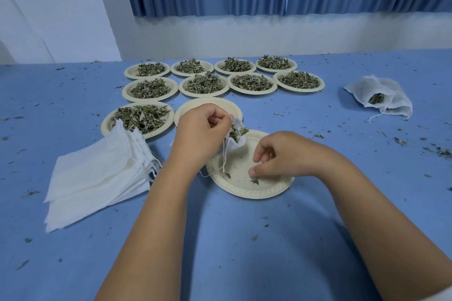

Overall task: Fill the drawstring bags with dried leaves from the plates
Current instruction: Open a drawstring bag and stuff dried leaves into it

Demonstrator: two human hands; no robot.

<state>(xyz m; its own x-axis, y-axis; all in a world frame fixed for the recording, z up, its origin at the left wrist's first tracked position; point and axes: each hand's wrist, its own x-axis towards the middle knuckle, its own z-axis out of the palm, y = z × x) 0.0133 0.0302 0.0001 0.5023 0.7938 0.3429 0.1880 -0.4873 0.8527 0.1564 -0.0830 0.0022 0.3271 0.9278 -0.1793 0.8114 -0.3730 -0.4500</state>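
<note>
left to right: empty drawstring bags stacked within reach on the desk; my left hand, fingers clamped on an open bag held over the nearly bare plate, likely to catch spills; right hand, fingers loosely apart, seemingly poised over the last leaves; filled bags set aside.

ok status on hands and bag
Left hand grips bag, leaves at its mouth. Right hand loosely curled over nearly bare plate. Nothing in the way.
</note>
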